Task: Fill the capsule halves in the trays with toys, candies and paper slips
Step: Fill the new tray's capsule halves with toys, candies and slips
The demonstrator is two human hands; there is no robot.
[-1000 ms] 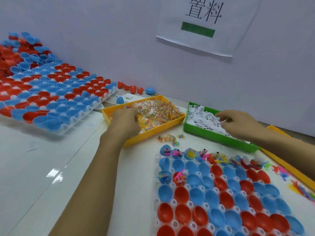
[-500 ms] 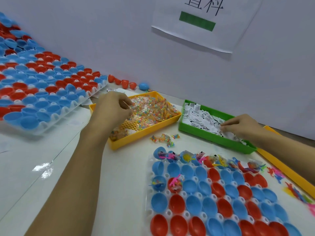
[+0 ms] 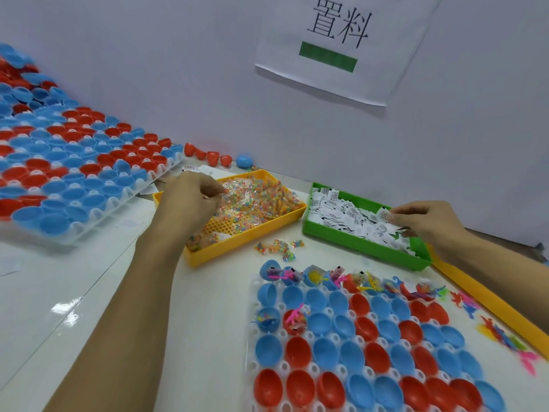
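Observation:
A white tray (image 3: 252, 367) of red and blue capsule halves lies in front of me; its far row and two halves at the left hold toys and slips. My left hand (image 3: 190, 200) hovers over the yellow bin (image 3: 237, 242) of wrapped candies (image 3: 261, 200), fingers curled and pinching a candy packet. My right hand (image 3: 427, 221) rests in the green bin (image 3: 356, 242) of paper slips (image 3: 341, 212), pinching a slip between thumb and fingers.
A second large tray (image 3: 89, 230) of red and blue capsule halves lies at the left. Loose capsule halves (image 3: 214, 157) sit by the wall. Spilled candies (image 3: 279, 246) lie between the bins and the tray. Coloured toys (image 3: 505, 334) lie beside a yellow bin edge (image 3: 490, 304) at right.
My left hand has lifted from digging in the candies and now pinches a packet above the yellow bin. My right hand stays in the green bin, working a slip loose.

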